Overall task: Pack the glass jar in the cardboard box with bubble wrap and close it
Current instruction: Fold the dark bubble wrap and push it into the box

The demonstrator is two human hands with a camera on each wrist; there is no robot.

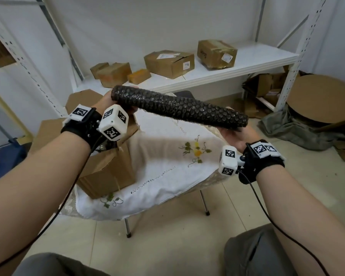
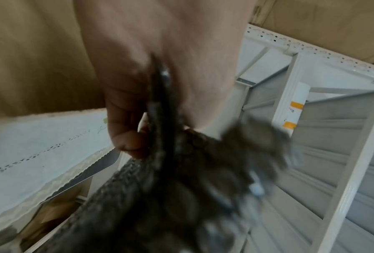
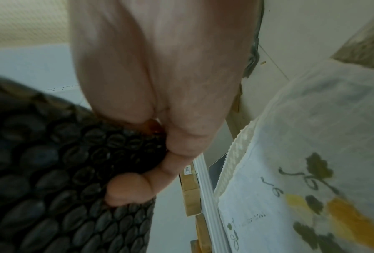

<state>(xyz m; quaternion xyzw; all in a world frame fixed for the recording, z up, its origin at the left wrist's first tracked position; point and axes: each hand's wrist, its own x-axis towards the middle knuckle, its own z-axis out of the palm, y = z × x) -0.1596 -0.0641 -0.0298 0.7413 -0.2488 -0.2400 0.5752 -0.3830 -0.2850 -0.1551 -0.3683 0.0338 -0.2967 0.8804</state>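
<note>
A roll of black bubble wrap [image 1: 179, 107] hangs in the air above the table, held at both ends. My left hand [image 1: 116, 103] grips its far left end, the thumb and fingers pinching an edge of the wrap [image 2: 160, 106]. My right hand [image 1: 235, 134] grips the near right end from below, thumb pressed on the bubbles [image 3: 129, 190]. An open cardboard box [image 1: 106, 168] stands on the table's left side under my left wrist, flaps spread outward. Something shiny shows inside it, mostly hidden by the wrist camera; I cannot tell that it is the glass jar.
A white embroidered cloth [image 1: 167, 162] covers the small table. Behind it, a white shelf [image 1: 227, 66] carries several closed cardboard boxes. Round cardboard discs [image 1: 323, 98] and crumpled bags lie on the tiled floor at right. My knees show at the bottom.
</note>
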